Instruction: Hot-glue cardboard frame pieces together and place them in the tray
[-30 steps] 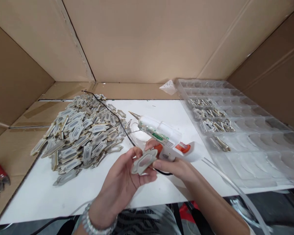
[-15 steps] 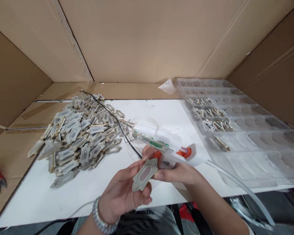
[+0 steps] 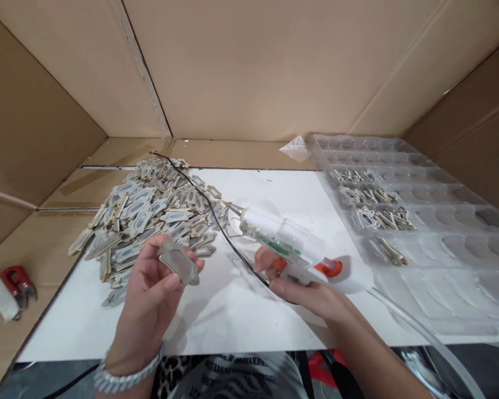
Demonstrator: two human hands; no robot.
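Note:
My left hand [image 3: 152, 291] pinches a flat grey frame-shaped piece [image 3: 179, 262] with pointed ends, raised over the white board in front of the pile. In my right hand [image 3: 305, 292] is a white hot glue gun [image 3: 289, 235] with an orange trigger, its metal nozzle aimed at the pile. A clear glue stick [image 3: 426, 331] trails from the gun's rear. The heap of similar grey pieces [image 3: 143, 213] spreads over the board's left side, just beyond my left hand.
At the right lies a clear plastic compartment tray [image 3: 441, 244] holding several metallic pieces. A black cord [image 3: 222, 227] crosses beside the pile. Red cutters [image 3: 19, 284] and a white tube [image 3: 2, 296] sit at far left. Cardboard walls [image 3: 266, 72] enclose the back and sides.
My left hand has moved left with the grey piece, away from the glue gun. The right hand still holds the gun. The whole view has shifted slightly.

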